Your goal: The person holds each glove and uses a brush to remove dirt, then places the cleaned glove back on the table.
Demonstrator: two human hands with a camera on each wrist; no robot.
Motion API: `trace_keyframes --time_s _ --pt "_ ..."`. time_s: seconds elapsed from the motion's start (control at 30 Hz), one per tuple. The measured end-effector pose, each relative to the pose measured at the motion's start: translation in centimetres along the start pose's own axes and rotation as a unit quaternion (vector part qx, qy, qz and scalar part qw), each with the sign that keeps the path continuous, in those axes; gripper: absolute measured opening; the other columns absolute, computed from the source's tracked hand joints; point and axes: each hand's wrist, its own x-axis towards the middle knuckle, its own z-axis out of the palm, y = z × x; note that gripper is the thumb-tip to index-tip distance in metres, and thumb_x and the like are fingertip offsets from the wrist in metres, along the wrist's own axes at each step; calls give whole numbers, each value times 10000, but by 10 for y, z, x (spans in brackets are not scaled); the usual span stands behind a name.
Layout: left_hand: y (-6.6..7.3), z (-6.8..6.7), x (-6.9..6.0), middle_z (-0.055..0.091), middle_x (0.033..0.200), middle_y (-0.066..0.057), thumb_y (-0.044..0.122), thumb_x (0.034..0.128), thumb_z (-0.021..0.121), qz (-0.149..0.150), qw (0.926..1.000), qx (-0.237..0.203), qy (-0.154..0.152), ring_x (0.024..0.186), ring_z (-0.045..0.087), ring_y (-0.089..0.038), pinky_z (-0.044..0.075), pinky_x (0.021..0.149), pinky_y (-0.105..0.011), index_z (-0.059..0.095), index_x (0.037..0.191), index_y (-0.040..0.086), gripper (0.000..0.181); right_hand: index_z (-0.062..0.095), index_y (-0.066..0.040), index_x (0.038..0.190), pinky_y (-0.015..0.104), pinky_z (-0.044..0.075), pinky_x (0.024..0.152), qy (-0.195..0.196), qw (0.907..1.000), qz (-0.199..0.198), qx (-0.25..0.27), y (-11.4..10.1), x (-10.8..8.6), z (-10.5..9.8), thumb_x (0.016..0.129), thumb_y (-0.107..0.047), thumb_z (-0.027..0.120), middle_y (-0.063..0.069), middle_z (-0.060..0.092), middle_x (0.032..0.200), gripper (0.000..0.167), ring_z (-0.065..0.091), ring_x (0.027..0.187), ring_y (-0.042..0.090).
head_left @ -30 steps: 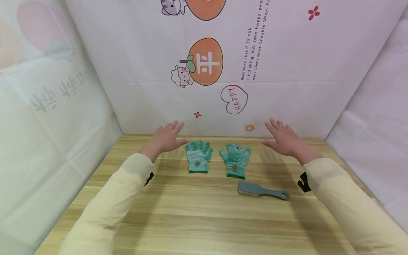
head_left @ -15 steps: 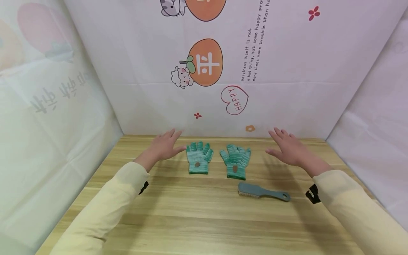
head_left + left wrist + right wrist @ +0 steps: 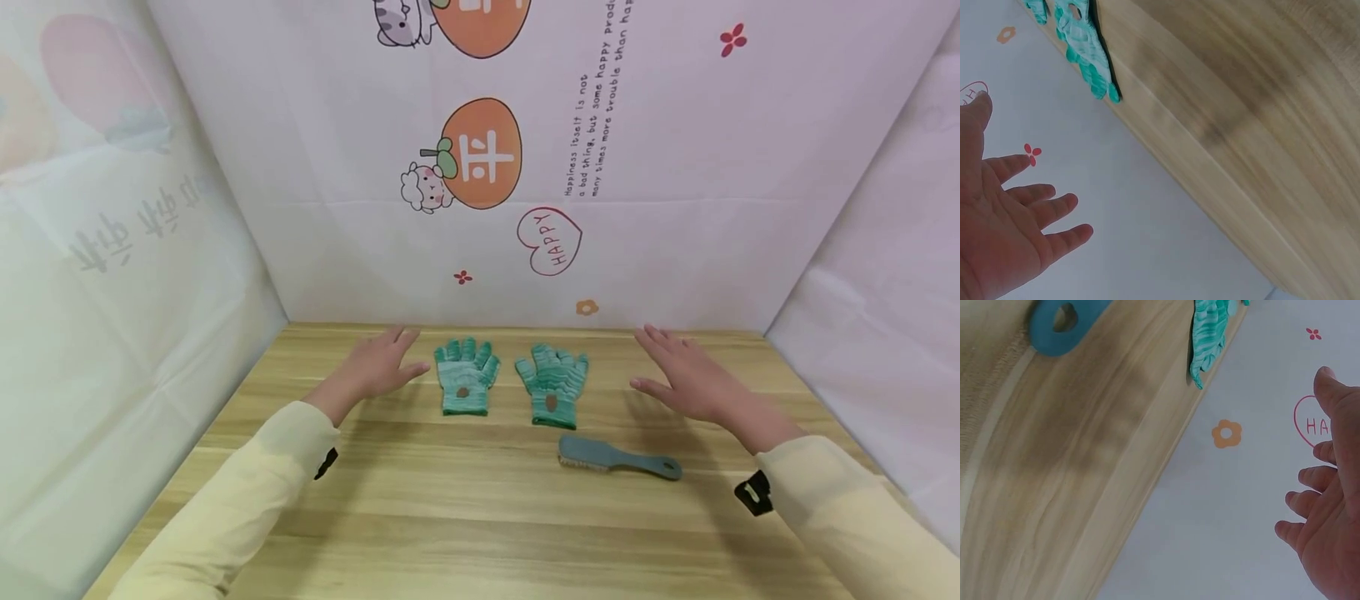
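Note:
Two green-and-white knitted gloves lie flat near the back of the wooden table, each with a brown spot near its cuff. My left hand [image 3: 377, 364] hovers just left of the left glove [image 3: 466, 377], fingers spread and holding nothing. To the right of the right glove [image 3: 553, 385], my right hand [image 3: 688, 375] is held above the table with straight, empty fingers. A blue-grey brush [image 3: 617, 456] with pale bristles rests in front of the right glove, its handle pointing right. In the right wrist view only the holed handle end [image 3: 1063, 328] of the brush shows.
A white printed cloth [image 3: 360, 250] stands as a wall behind the wooden table [image 3: 450, 517]. More white cloth hangs at the left side [image 3: 150, 292] and the right side [image 3: 885, 275]. Black wrist straps sit by both sleeves.
Both hands have come back toward the body and lower in the head view; the right one has also shifted slightly right. The gloves and brush stay in place on the table.

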Motion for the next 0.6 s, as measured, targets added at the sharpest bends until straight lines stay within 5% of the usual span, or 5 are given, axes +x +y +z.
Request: trace_keyframes --time_s 0.6 --pt "2 24 -7 263 1539 -219 478 982 529 -81 9991 -316 -268 1363 331 -403 318 1030 -609 314 1509 65 703 279 80 1470 647 225 1046 -13 9993 -119 354 -8 -27 20 961 -339 625 321 246 1499 744 244 1353 508"
